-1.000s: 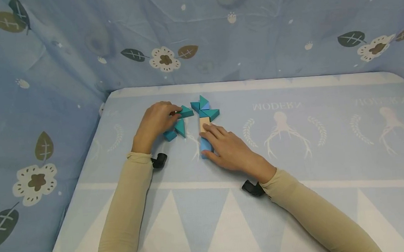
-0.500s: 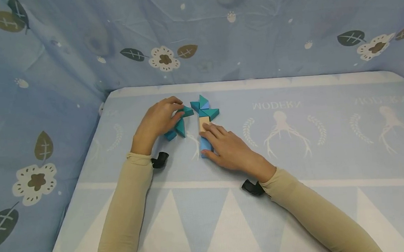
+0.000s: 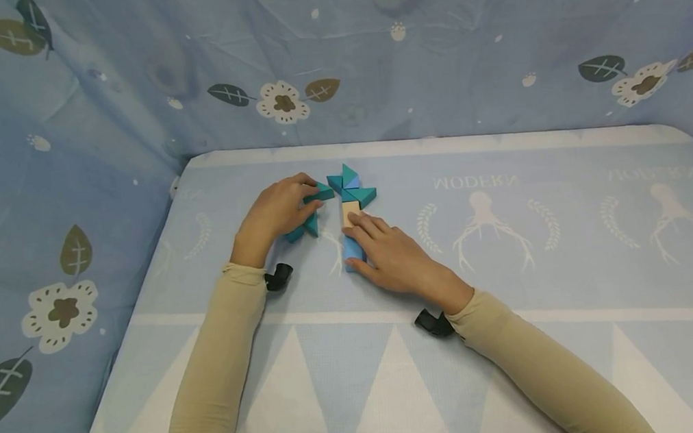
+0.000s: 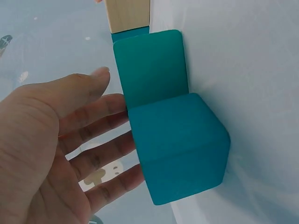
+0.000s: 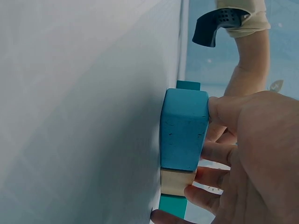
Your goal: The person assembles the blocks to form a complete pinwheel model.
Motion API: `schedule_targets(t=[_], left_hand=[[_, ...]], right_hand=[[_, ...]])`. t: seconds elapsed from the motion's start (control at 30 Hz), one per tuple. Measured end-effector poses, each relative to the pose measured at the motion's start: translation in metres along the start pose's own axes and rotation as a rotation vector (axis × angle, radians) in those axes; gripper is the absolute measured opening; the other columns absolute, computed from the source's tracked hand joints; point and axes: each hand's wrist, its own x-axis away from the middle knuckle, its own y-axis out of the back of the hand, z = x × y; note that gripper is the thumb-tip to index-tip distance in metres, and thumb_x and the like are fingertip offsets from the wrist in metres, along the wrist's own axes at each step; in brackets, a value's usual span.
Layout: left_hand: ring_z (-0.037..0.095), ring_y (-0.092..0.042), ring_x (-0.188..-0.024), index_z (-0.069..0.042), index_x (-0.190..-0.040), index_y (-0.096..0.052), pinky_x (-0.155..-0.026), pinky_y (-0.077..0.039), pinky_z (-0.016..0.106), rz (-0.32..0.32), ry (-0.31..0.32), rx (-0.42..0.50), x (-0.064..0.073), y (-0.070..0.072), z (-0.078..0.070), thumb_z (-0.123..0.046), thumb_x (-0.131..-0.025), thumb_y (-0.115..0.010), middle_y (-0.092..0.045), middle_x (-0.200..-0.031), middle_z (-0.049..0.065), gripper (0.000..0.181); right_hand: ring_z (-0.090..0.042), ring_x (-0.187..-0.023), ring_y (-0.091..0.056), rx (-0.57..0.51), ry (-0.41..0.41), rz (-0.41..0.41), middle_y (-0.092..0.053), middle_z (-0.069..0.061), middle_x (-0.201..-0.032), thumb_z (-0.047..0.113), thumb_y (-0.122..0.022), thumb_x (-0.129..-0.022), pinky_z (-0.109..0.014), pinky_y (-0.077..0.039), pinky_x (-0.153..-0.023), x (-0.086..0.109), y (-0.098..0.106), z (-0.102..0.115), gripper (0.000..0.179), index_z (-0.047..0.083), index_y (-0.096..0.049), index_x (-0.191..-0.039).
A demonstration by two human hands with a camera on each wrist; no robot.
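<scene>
My right hand (image 3: pixel 390 257) rests along a column of wooden building blocks. Its thumb touches a blue block (image 5: pixel 184 128), and its fingers lie over the plain wood block (image 3: pixel 350 208). At the column's far end, teal and blue triangular blocks (image 3: pixel 359 197) form a pinwheel-like cluster. To the left, my left hand (image 3: pixel 278 212) reaches over a loose green triangular block (image 3: pixel 322 192), fingers on its far side and thumb lifted. Whether they touch it is partly hidden. In the left wrist view, another green triangular block (image 4: pixel 152 67) and a teal block (image 4: pixel 180 144) stand beside the fingers.
A padded mat (image 3: pixel 510 243) with pale printed patterns covers the table. Blue floral fabric (image 3: pixel 462 48) hangs behind it and at the left. Black wrist devices (image 3: pixel 433 323) protrude below each sleeve.
My left hand has shifted slightly right, covering more of the loose teal blocks. The green triangular block by its fingertips has moved a little right. My right hand stays in place.
</scene>
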Motion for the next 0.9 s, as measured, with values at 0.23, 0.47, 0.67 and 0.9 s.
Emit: schedule_targets(t=[0.23, 0.47, 0.67, 0.9], left_hand=[[0.030, -0.055, -0.125, -0.004, -0.127, -0.066, -0.106, -0.044, 0.046, -0.037, -0.043, -0.004, -0.0006, -0.0025, -0.0018, -0.030, -0.096, -0.064, -0.057, -0.137, 0.010, 0.040], [0.030, -0.054, -0.126, -0.005, -0.129, -0.065, -0.106, -0.044, 0.046, -0.050, -0.061, -0.012, -0.0006, -0.0043, -0.0015, -0.030, -0.096, -0.064, -0.056, -0.138, 0.010, 0.041], [0.030, -0.053, -0.127, -0.005, -0.131, -0.063, -0.107, -0.043, 0.047, -0.046, -0.064, -0.023, -0.0018, -0.0059, -0.0012, -0.031, -0.097, -0.063, -0.055, -0.140, 0.010, 0.043], [0.030, -0.051, -0.130, -0.005, -0.133, -0.061, -0.109, -0.041, 0.047, -0.044, -0.065, -0.031, -0.0029, -0.0060, -0.0029, -0.031, -0.097, -0.062, -0.053, -0.143, 0.009, 0.044]], right_hand=[[-0.030, -0.147, -0.028, -0.011, -0.003, 0.007, -0.026, -0.013, -0.161, 0.042, -0.051, -0.101, -0.052, -0.043, -0.104, 0.0004, -0.0002, -0.0005, 0.060, 0.008, -0.039, -0.149], [-0.032, -0.146, -0.030, -0.006, 0.010, -0.007, -0.027, -0.014, -0.160, 0.041, -0.051, -0.101, -0.052, -0.044, -0.104, 0.0003, -0.0003, 0.0002, 0.059, 0.008, -0.040, -0.149], [-0.032, -0.146, -0.031, -0.007, 0.019, -0.016, -0.028, -0.014, -0.159, 0.040, -0.052, -0.101, -0.051, -0.045, -0.102, 0.0000, -0.0007, 0.0000, 0.058, 0.007, -0.041, -0.148], [-0.031, -0.146, -0.029, -0.011, 0.008, -0.011, -0.027, -0.013, -0.160, 0.042, -0.051, -0.101, -0.052, -0.044, -0.104, 0.0002, -0.0010, -0.0011, 0.059, 0.008, -0.040, -0.149]])
